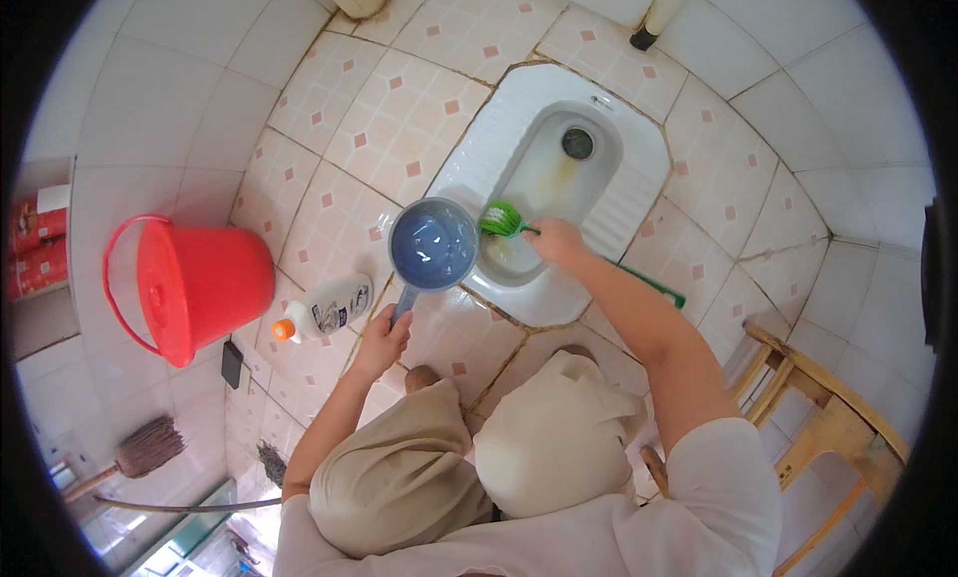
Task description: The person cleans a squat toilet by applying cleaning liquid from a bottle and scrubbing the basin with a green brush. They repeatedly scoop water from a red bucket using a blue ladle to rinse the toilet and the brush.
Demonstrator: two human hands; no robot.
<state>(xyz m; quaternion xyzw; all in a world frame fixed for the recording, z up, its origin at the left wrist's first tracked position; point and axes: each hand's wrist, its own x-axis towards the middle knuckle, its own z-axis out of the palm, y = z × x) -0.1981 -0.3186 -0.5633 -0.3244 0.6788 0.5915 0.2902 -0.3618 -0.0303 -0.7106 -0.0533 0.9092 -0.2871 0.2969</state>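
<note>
A blue-grey water ladle (433, 242) with water in it hangs over the tiled floor, its handle gripped by my left hand (380, 342). My right hand (557, 240) is closed on a green toilet brush (502, 219). The brush head, green with white bristles, is at the left inner side of the white squat toilet (467, 158); whether it touches the basin I cannot tell. Part of the brush's green handle shows beyond my right forearm. Yellowish staining runs below the dark drain hole (577, 143) at the toilet's far end.
A white bottle with an orange cap (329, 308) stands left of the ladle. Farther left is a red bucket (215, 283). A wooden chair (823, 417) is at the right, a broom (150, 447) at the lower left. White pipes (667, 6) meet the floor at the back.
</note>
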